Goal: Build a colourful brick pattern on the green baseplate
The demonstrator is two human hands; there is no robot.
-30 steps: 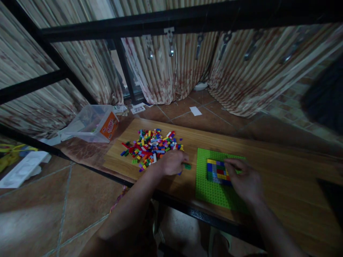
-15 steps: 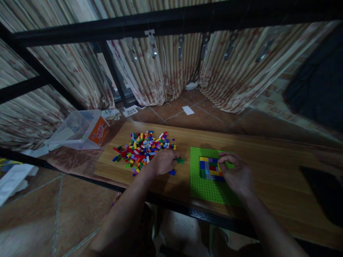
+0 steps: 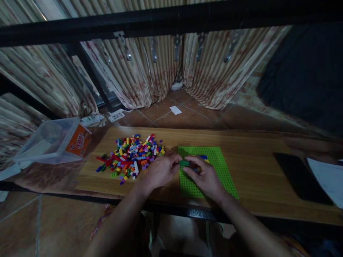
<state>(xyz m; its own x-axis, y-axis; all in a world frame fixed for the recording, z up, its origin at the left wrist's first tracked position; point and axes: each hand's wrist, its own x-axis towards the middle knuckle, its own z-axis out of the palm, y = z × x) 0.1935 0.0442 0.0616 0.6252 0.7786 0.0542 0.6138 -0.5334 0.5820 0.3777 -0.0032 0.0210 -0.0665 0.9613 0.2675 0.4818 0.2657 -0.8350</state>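
A dark green toy brick (image 3: 184,163) is held above the left edge of the bright green baseplate (image 3: 225,178). My left hand (image 3: 163,169) pinches its left end. From the other side, my right hand (image 3: 205,176) has thumb and forefinger closed around the brick's right end. Under my right hand, a low multicoloured block of bricks (image 3: 204,157) sits on the baseplate, mostly hidden by the fingers. Left of my left hand lies a loose heap of small coloured bricks (image 3: 134,155).
The wooden tabletop (image 3: 254,171) carries a black flat object (image 3: 300,176) and white paper (image 3: 327,178) at the right. Beyond the left end stands a clear plastic bin (image 3: 50,142) with an orange label. Curtains (image 3: 144,78) and a dark bar (image 3: 160,26) are behind.
My left hand has brought the green brick from beside the heap to the baseplate. My right hand has shifted left to meet it. The camera view has turned slightly right.
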